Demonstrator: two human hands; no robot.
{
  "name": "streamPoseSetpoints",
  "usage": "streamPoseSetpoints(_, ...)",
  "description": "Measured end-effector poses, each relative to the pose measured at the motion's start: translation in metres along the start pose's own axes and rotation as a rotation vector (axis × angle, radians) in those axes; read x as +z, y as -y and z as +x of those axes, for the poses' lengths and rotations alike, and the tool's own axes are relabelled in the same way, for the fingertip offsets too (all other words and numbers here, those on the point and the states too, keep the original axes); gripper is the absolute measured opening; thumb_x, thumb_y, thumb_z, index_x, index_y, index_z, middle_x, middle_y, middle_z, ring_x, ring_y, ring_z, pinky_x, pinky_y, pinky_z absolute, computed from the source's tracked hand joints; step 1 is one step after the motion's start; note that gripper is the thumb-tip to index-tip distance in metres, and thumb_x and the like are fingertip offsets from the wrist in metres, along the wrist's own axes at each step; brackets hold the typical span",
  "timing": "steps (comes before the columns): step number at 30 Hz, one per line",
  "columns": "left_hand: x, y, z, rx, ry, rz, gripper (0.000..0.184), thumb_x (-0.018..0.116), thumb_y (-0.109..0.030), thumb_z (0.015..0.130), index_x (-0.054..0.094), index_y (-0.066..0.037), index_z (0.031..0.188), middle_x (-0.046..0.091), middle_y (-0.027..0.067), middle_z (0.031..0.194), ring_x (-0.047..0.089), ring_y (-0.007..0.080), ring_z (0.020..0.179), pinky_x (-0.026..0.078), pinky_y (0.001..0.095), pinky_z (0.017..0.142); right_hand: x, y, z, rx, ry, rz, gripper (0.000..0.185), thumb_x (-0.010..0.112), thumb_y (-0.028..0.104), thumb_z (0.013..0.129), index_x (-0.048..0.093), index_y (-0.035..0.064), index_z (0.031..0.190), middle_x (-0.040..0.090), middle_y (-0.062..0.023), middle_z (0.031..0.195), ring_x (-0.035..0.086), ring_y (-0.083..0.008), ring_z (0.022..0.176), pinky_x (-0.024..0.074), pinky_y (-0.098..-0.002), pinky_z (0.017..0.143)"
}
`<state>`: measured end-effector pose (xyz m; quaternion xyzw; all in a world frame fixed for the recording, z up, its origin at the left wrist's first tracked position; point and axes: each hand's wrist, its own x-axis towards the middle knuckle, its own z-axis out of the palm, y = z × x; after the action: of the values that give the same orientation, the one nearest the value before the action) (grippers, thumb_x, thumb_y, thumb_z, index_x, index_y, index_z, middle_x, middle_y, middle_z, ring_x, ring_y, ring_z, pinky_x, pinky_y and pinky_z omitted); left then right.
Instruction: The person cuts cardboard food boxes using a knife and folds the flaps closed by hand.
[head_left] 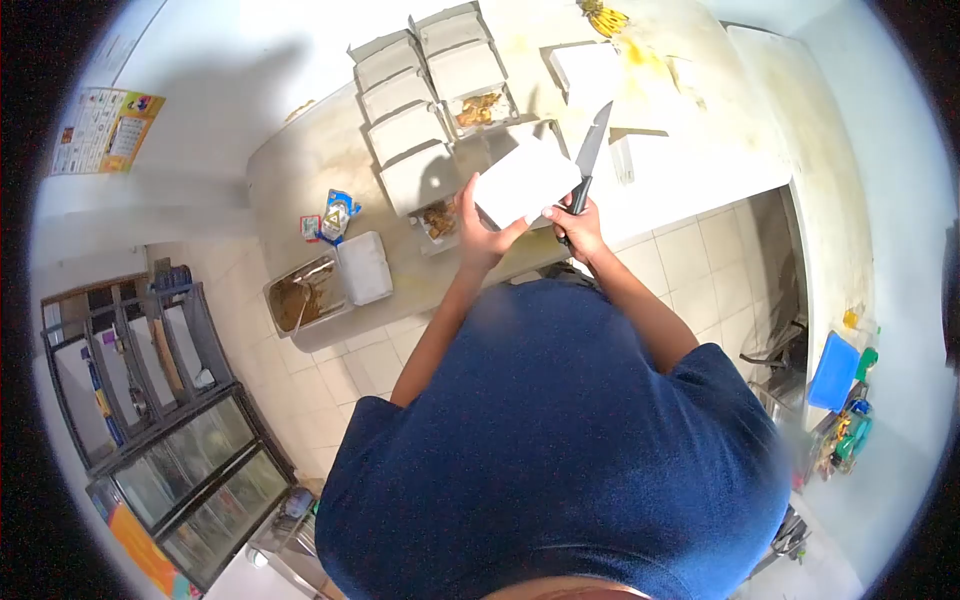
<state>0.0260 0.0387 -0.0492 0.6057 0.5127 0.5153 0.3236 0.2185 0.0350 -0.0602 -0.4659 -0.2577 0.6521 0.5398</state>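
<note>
In my left hand (482,235) is the left side of a white takeaway box (530,182), thumb near its front edge and fingers along its side. My right hand (580,228) is closed around the black handle of a kitchen knife (593,145), whose blade points up and away from me. The right thumb meets the near right corner of the box. What is inside the box cannot be seen. Just beyond my hands, an open takeaway box (482,108) contains brownish food. Another box with food (438,220) sits left of my left hand, partly covered.
Two rows of white takeaway boxes (405,130) stand on the counter (300,165). Bananas (605,18) lie at the far edge. To the left are a metal tray (303,296) with brown contents, a white container (365,268) and a blue-and-white packet (338,213). A dish rack (150,370) stands lower left.
</note>
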Motion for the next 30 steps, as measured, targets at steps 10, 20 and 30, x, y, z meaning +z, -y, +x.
streamPoseSetpoints(10,-0.017,0.003,-0.01,-0.214,0.001,-0.264,0.062,0.079,-0.021,0.078,0.052,-0.002,0.13,0.049,0.0122,0.118,0.051,0.0231,0.112,0.043,0.0378,0.095,0.009,-0.013,-0.013,0.086,0.058,0.123,0.039,0.077,-0.003,0.077,0.043,0.0145,0.086,0.054,0.0009,0.078,0.055,-0.0096,0.058,0.046,-0.0244,0.044)
streamPoseSetpoints(20,-0.034,-0.022,-0.004,-0.703,0.117,-0.609,0.047,0.059,-0.037,0.096,0.049,-0.014,0.135,0.055,0.003,0.129,0.052,0.0181,0.12,0.04,0.0462,0.1,0.006,-0.013,-0.024,0.04,-0.06,0.123,0.026,0.07,0.001,0.084,0.047,0.0124,0.084,0.053,0.0005,0.082,0.062,-0.013,0.069,0.0616,-0.03,0.063)
streamPoseSetpoints(30,-0.044,-0.037,0.015,-1.05,-0.02,-0.775,0.077,0.048,-0.071,0.084,0.047,-0.017,0.138,0.05,0.007,0.137,0.041,0.0259,0.132,0.04,0.0587,0.096,0.006,0.002,-0.027,0.087,-0.117,-0.055,0.03,0.073,0.008,0.086,0.044,0.014,0.082,0.051,0.0023,0.075,0.054,-0.0088,0.065,0.057,-0.0283,0.056)
